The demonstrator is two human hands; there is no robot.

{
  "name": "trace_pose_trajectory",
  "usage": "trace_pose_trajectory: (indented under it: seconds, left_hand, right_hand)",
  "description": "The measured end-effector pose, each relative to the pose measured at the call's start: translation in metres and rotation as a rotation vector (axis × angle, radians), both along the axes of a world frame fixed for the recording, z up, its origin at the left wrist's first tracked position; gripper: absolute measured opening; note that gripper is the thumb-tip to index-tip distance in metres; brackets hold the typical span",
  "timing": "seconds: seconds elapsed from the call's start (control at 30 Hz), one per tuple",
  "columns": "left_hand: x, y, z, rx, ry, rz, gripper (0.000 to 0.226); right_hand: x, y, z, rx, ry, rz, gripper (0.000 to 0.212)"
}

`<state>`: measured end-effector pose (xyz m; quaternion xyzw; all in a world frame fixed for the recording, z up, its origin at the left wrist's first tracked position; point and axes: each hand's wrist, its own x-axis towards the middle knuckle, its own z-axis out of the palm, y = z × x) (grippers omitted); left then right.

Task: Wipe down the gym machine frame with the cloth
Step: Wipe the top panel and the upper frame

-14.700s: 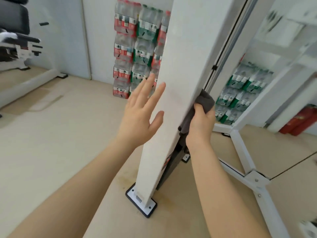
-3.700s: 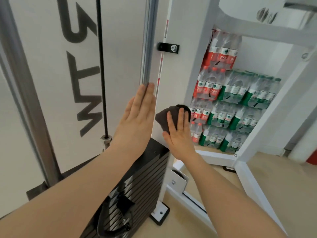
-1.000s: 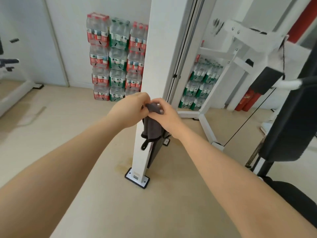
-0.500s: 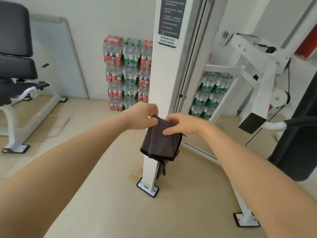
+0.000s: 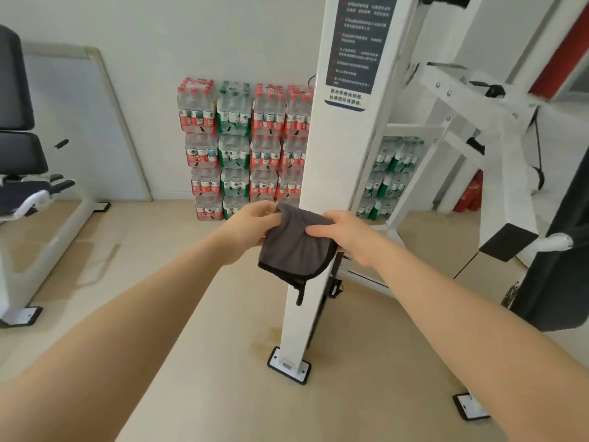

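Note:
A dark grey cloth [image 5: 294, 244] hangs folded between my two hands in front of the white upright post of the gym machine frame [image 5: 331, 161]. My left hand [image 5: 255, 223] pinches the cloth's upper left edge. My right hand [image 5: 342, 232] grips its upper right edge, thumb on the front of the fabric. The cloth's lower corner dangles in front of the post. The post carries a dark instruction label [image 5: 358, 46] near the top and stands on a bolted foot plate [image 5: 289, 366].
Stacked packs of bottled water [image 5: 242, 145] line the wall behind the post. White frame arms [image 5: 478, 116] and a black pad [image 5: 554, 250] stand to the right. A second machine with a black seat [image 5: 19, 154] is on the left. Beige floor lies below.
Since half a second ago my hands have spread the cloth a little wider and the view has tilted up slightly. Earlier my right hand was wiping the post with the cloth.

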<state>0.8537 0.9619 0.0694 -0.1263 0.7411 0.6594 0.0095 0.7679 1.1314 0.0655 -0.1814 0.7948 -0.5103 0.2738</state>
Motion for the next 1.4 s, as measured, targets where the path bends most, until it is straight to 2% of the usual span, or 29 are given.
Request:
trace_pose_trajectory:
  seconds: [0.1, 0.17, 0.2, 0.23, 0.33, 0.43, 0.63, 0.77, 1.0, 1.1, 1.17, 1.3, 1.33, 1.4]
  left_hand:
    - [-0.009, -0.032, -0.004, -0.130, -0.029, -0.086, 0.011]
    - [-0.014, -0.054, -0.004, -0.194, -0.051, -0.160, 0.011]
    - [-0.016, -0.065, -0.004, -0.200, -0.057, -0.197, 0.010]
    - [-0.018, -0.076, -0.005, -0.185, -0.057, -0.231, 0.009]
    - [-0.024, -0.106, -0.006, -0.125, -0.050, -0.284, 0.010]
    - [-0.032, -0.127, -0.007, -0.127, -0.072, -0.341, 0.008]
    - [-0.057, -0.132, -0.005, -0.110, -0.068, -0.584, 0.007]
    - [-0.080, -0.129, -0.007, -0.213, 0.003, -0.688, 0.009]
    - [-0.123, -0.160, -0.008, -0.541, -0.002, -0.926, 0.028]
    - [-0.143, -0.172, -0.012, -0.546, 0.036, -1.003, 0.026]
    - [-0.156, -0.180, -0.015, -0.544, 0.061, -1.065, 0.023]
    - [-0.177, -0.194, -0.024, -0.570, 0.104, -1.247, 0.018]
    - [-0.181, -0.196, -0.027, -0.606, 0.138, -1.309, 0.015]
    - [-0.187, -0.199, -0.032, -0.679, 0.208, -1.380, 0.009]
  right_hand:
    - [0.005, -0.029, -0.006, 0.163, 0.299, -0.128, 0.016]
    - [0.016, -0.053, -0.004, 0.168, 0.399, -0.202, 0.008]
    - [0.023, -0.066, -0.002, 0.152, 0.405, -0.212, 0.007]
    - [0.030, -0.079, -0.001, 0.133, 0.389, -0.214, 0.014]
    - [0.047, -0.117, 0.000, 0.047, 0.236, -0.250, 0.025]
    - [0.059, -0.141, -0.009, -0.004, 0.152, -0.313, 0.018]
    - [0.057, -0.155, -0.017, 0.007, 0.230, -0.529, 0.021]
    - [0.037, -0.149, -0.018, 0.161, 0.294, -0.623, 0.021]
    - [-0.003, -0.153, -0.018, 0.569, 0.394, -0.581, 0.021]
    - [-0.011, -0.174, -0.031, 0.677, 0.387, -0.685, 0.021]
    - [-0.013, -0.188, -0.041, 0.611, 0.332, -0.846, 0.021]
    - [-0.007, -0.218, -0.062, 0.087, 0.127, -1.307, 0.021]
    - [-0.004, -0.226, -0.067, 0.049, 0.114, -1.378, 0.019]
    - [0.001, -0.237, -0.074, 0.123, 0.127, -1.463, 0.016]
